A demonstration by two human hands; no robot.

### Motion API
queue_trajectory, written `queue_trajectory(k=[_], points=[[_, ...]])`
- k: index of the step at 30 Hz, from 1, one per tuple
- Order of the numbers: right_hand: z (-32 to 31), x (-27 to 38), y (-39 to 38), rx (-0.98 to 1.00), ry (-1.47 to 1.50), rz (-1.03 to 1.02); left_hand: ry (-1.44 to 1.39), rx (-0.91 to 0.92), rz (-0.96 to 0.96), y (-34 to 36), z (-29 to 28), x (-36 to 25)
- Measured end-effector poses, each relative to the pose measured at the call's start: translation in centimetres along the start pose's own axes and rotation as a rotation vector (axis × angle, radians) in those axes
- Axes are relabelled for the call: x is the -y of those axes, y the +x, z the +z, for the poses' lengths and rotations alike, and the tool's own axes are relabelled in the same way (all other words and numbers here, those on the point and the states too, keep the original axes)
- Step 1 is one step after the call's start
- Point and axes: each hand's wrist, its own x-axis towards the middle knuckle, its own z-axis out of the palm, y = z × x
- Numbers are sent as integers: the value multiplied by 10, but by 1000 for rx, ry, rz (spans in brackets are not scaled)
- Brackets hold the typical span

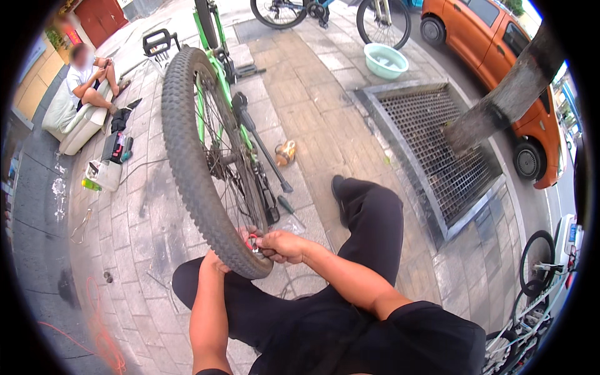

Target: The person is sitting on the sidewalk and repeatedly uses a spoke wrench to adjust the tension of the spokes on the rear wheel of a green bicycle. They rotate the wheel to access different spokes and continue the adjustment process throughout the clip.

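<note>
A green-framed bicycle stands before me, its knobby-tired wheel nearest and reaching down between my knees. My left hand is wrapped round the low end of the tire from the left; some of its fingers are hidden behind the rubber. From the other side, my right hand pinches a small red and silver part at the rim, among the spokes. Just beyond my hands lie a screwdriver with a dark green handle and a clear plastic bag. The black kickstand slants down beside the wheel.
An orange-brown object lies on the paving. Farther off are a pale green basin, a metal tree grate and a tree trunk. A person sits on a couch at left, near a toolbox.
</note>
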Motion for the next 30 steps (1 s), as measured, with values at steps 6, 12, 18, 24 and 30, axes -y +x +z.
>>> queue_trajectory(k=[6, 12, 18, 24, 30], points=[[14, 17, -19, 154, 144, -38, -119, 145, 70, -23, 22, -7], [18, 26, -25, 171, 156, 8, 157, 45, 114, -16, 19, -11], [0, 4, -14, -65, -75, -105, 600, -200, 150, -5, 18, -8], [-14, -33, 23, -205, -447, -235, 1137, -331, 551, 53, -72, 62], [-8, -17, 3, -296, -571, -228, 1211, -367, 340, 15, 26, 5]])
